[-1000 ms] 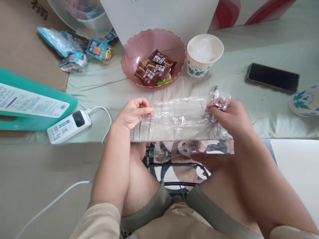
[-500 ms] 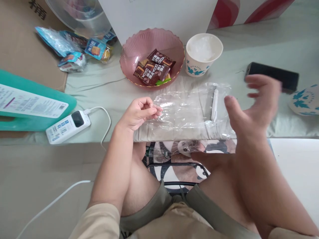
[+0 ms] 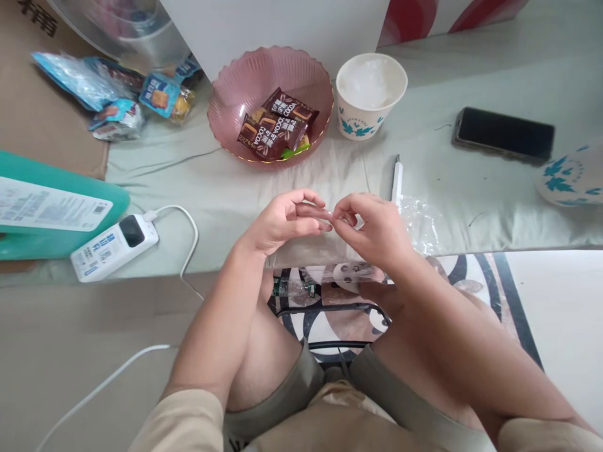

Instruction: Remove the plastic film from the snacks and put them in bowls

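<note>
My left hand [image 3: 289, 221] is over the front of the cloth-covered table, its fingers stretched out and its thumb apart from them. The fingertips meet those of my right hand [image 3: 374, 227]. My right hand is closed in a pinch on a clear plastic film [image 3: 423, 221], most of which lies bunched beyond the knuckles on the right; the pinched part is hardly visible. Just behind the right hand lies a slim white pen-like tool [image 3: 397, 181] with a dark tip, its near end hidden.
Behind the hands stand a pink bowl [image 3: 221, 129] of brown cocoa snack packets [image 3: 276, 129] and a paper cup [image 3: 360, 122]. A black phone [image 3: 505, 133] and another cup [image 3: 572, 177] are at right. A white power bank [image 3: 115, 246] with a cable and a green jug [image 3: 61, 194] are at left.
My right hand has swung in from the right to meet the left and pinches the film. The film, spread flat before, is now bunched at right. My left fingers have straightened from a pinch.
</note>
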The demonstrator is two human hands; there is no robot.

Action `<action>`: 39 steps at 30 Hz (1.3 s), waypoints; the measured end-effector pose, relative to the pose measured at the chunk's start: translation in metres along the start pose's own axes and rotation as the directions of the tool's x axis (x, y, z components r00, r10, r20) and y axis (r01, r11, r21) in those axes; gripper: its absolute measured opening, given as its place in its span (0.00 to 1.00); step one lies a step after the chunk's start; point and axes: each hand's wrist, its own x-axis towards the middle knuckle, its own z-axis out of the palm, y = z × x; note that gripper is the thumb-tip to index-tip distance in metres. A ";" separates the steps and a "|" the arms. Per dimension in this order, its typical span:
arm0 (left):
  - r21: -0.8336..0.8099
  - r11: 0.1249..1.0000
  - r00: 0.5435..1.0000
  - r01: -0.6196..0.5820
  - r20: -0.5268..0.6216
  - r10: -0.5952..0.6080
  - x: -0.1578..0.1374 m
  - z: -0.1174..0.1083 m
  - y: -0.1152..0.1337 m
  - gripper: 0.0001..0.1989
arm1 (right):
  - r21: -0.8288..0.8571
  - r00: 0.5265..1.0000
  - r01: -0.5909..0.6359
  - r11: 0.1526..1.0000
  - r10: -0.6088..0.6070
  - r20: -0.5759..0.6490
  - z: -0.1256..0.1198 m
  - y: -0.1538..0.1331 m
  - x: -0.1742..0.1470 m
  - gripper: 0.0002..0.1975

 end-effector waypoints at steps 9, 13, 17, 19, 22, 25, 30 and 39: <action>0.402 0.857 0.794 -0.322 -0.378 0.475 -0.004 0.021 -0.016 0.13 | -0.241 0.875 0.357 0.903 -0.413 -0.253 0.012 0.005 -0.006 0.15; 0.406 0.855 0.769 -0.323 -0.415 0.487 -0.012 0.024 -0.013 0.14 | -0.215 0.848 0.397 0.892 -0.446 -0.286 0.009 0.005 -0.007 0.15; 0.358 0.848 0.763 -0.390 -0.391 0.516 -0.013 0.025 -0.012 0.13 | -0.081 0.875 0.427 0.901 -0.434 -0.216 0.004 -0.001 -0.007 0.12; 0.340 0.832 0.754 -0.439 -0.365 0.547 -0.010 0.023 -0.015 0.15 | -0.023 0.898 0.393 0.919 -0.389 -0.207 0.003 -0.005 -0.007 0.10; 0.340 0.765 0.701 -0.547 -0.313 0.641 -0.003 0.020 -0.021 0.16 | 0.007 0.917 0.316 0.949 -0.304 -0.260 0.004 -0.011 -0.006 0.07; 0.328 0.718 0.662 -0.615 -0.281 0.695 0.002 0.020 -0.025 0.16 | 0.051 0.915 0.312 0.949 -0.285 -0.285 0.005 -0.011 -0.005 0.04; 0.203 0.792 0.740 -0.576 -0.282 0.611 0.004 0.023 -0.027 0.19 | 0.126 0.967 0.219 0.968 -0.198 -0.163 0.004 -0.008 -0.006 0.13; 0.064 0.866 0.815 -0.496 -0.310 0.490 0.008 0.023 -0.024 0.23 | 0.309 0.984 -0.177 0.934 0.173 0.040 0.000 -0.017 -0.003 0.08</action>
